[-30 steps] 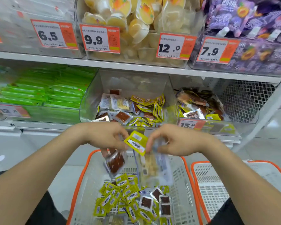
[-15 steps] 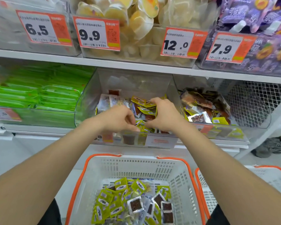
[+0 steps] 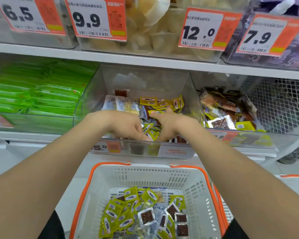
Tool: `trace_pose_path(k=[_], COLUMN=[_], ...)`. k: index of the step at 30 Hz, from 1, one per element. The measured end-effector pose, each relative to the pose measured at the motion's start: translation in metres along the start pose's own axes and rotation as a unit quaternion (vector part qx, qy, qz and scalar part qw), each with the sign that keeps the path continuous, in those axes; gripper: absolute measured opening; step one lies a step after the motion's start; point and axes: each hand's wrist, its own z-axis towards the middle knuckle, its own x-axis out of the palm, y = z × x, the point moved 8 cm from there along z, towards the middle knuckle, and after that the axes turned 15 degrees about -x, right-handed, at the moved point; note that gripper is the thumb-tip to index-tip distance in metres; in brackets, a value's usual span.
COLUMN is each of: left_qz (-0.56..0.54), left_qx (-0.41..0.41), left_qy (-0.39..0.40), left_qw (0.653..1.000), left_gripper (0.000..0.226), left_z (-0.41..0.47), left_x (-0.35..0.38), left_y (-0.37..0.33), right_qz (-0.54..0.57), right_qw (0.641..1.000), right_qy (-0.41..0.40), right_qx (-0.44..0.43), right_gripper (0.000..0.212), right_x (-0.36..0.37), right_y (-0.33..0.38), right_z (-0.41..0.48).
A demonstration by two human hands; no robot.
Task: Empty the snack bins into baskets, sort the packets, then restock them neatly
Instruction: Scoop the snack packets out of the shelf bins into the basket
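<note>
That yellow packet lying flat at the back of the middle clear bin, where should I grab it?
Pinch the near long edge of the yellow packet, probably from the front over the low lip of the clear bin. It lies flat, label up, atop the pile; tall side walls block sideways reach.
</note>
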Motion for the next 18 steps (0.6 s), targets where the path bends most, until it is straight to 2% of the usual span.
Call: trace_pose_path(k=[6,8,9,11,13,16,18], left_qz=[-0.084,-0.1,-0.099,-0.112,-0.16,-0.208,-0.217], left_qx=[-0.003,-0.001,0.011,0.04,0.058,0.081,0.088], left_qy=[0.071,0.095,0.1,0.094,0.08,0.072,0.063], left_qw=[0.994,0.99,0.99,0.988,0.982,0.972,0.97], left_gripper=[0.061,0.061,0.051,0.038,0.035,0.033,0.032], left_z=[-0.01,-0.014,-0.016,-0.018,-0.018,-0.018,-0.019], left_x=[0.004,0.005,0.005,0.003,-0.002,-0.007,-0.008], left_y=[0.005,0.007,0.005,0.001,0.0,0.0,-0.002], right_qz=[0.006,-0.004,-0.017,-0.058,-0.074,-0.001,0.062], right_qw=[0.999,0.996,0.993,0.986,0.981,0.97,0.952], right_qy=[-0.027,-0.052,-0.081,-0.133,-0.166,-0.235,-0.292], right_qx=[-0.042,-0.073,-0.085,-0.083,-0.072,-0.067,-0.076], right_gripper=[0.117,0.1,0.088,0.073,0.061,0.026,0.026], right_x=[-0.004,-0.01,-0.015,-0.019,-0.018,-0.031,-0.044], right_y=[-0.005,0.001,0.002,0.005,0.006,0.003,0.002], right_z=[0.005,0.004,0.004,0.004,0.004,-0.004,-0.018])
